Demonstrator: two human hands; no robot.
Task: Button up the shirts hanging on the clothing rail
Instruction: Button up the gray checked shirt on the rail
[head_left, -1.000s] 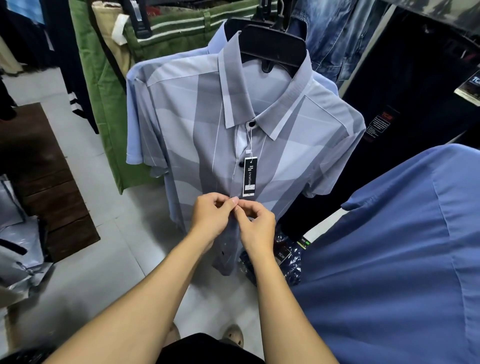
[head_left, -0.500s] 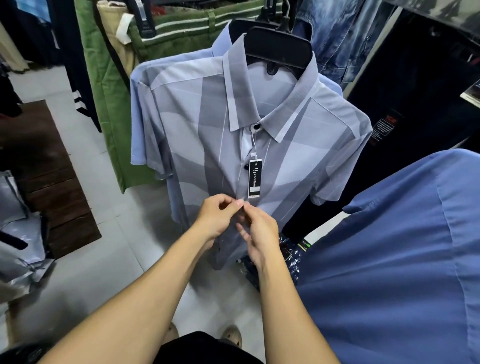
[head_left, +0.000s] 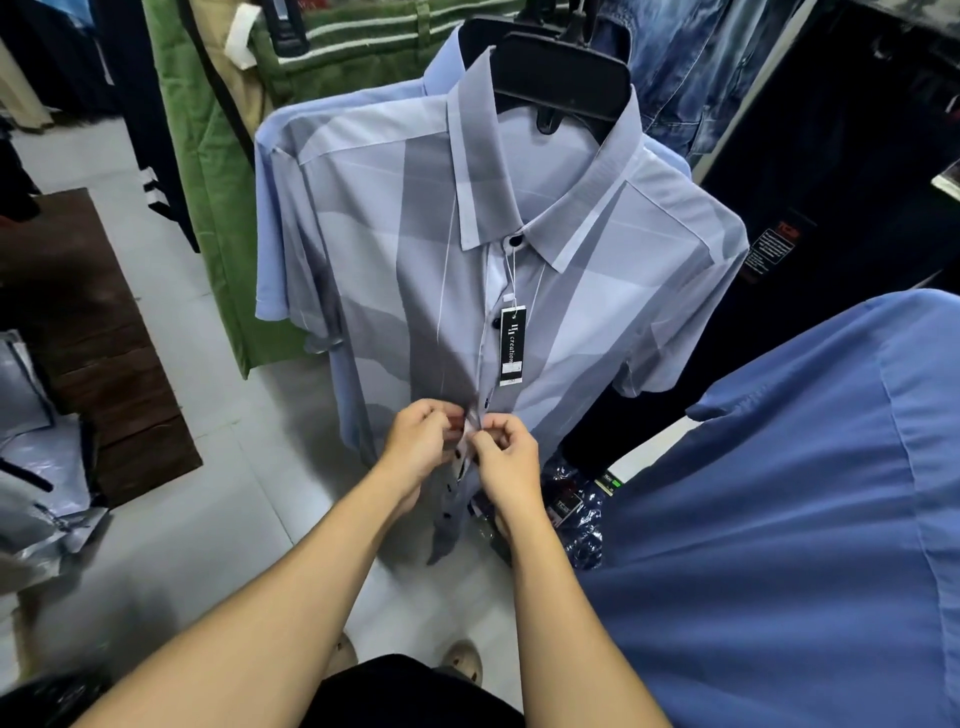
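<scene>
Head: two hands (head_left: 423, 447) (head_left: 506, 457), one grey shirt (head_left: 405, 291)

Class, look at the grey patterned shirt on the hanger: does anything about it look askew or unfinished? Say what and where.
Yes. Below the left hand and right hand, which pinch its front edges, the grey patterned shirt hangs skewed and bunched, its dark buttons apparently still unfastened. Above the hands the front lies flat.

left grip (head_left: 415, 441): pinching grey shirt (head_left: 374, 249) front, mid-height | right grip (head_left: 506, 457): pinching just beside it | both forearms outstretched
</scene>
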